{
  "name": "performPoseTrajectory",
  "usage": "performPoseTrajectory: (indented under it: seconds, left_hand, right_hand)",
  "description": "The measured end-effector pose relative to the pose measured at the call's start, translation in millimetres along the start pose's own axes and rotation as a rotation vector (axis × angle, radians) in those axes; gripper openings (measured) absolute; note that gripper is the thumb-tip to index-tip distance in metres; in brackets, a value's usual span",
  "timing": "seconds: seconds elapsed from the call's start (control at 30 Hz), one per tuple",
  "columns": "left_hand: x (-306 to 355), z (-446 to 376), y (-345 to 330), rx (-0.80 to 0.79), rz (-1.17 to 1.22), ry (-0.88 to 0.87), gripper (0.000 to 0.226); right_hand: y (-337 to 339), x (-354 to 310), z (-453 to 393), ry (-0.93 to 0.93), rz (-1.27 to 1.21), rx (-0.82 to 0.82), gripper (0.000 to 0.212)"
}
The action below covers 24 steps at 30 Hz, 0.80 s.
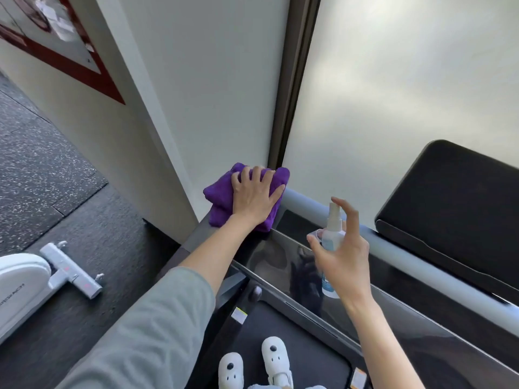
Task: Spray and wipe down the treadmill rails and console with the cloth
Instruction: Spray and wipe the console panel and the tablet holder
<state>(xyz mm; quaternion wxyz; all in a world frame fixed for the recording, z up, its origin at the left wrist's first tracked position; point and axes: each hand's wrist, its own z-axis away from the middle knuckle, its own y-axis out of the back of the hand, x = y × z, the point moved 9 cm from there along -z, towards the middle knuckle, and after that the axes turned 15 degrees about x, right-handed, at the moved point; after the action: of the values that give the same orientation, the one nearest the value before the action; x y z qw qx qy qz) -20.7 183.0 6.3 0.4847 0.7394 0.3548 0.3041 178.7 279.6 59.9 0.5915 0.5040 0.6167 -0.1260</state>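
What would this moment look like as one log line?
left hand: presses purple cloth on rail | right hand: holds spray bottle

A person's left arm point(157, 318) wears a loose grey-green sleeve pushed up to mid-forearm; the right arm point(384, 341) is bare to the frame's edge. On the feet, white clog-style slippers point(252, 363) carry black dot markings and a strap at the heel.

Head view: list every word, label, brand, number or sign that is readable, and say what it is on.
"...ERACH": the end of a brand name on the white machine, its start cut off by the frame edge.
Spray bottle label: too blurred to read.
Yellow stickers on the treadmill deck: too small to read.
Wall poster: blurred, unreadable.
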Motion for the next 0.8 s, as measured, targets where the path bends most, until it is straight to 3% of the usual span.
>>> performPoseTrajectory:
  seconds: [0.1, 0.27, 0.4, 0.5, 0.67, 0.8]
  left_hand:
    - [-20.1, 22.9, 5.3, -0.017, -0.006, -0.017, 0.059]
    - [-58.0, 54.4, 22.6, -0.052, 0.067, 0.155, 0.058]
    - [-42.3, 95.0, 39.2, 0.102, -0.123, -0.016, 0.051]
    - [-34.8, 89.7, 33.0, 0.107, -0.210, -0.046, 0.052]
    - [-31.0, 32.4, 9.6, -0.005, -0.053, 0.081, 0.050]
    - [-30.7, 35.1, 25.2, 0.105, 0.056, 0.128, 0.039]
  right_hand:
    - [-5.3, -2.4, 0.5, -0.007, -0.019, -0.010, 0.071]
    - [-7.8, -8.5, 3.6, -0.017, -0.044, 0.007, 0.071]
    - [0.7, -1.5, 8.6, -0.054, -0.054, 0.009, 0.073]
    - [12.7, 5.0, 9.7, -0.050, -0.028, 0.026, 0.074]
    - [25.2, 11.5, 5.3, -0.048, -0.012, 0.055, 0.073]
    - [19.9, 9.4, 7.5, -0.047, -0.023, 0.040, 0.073]
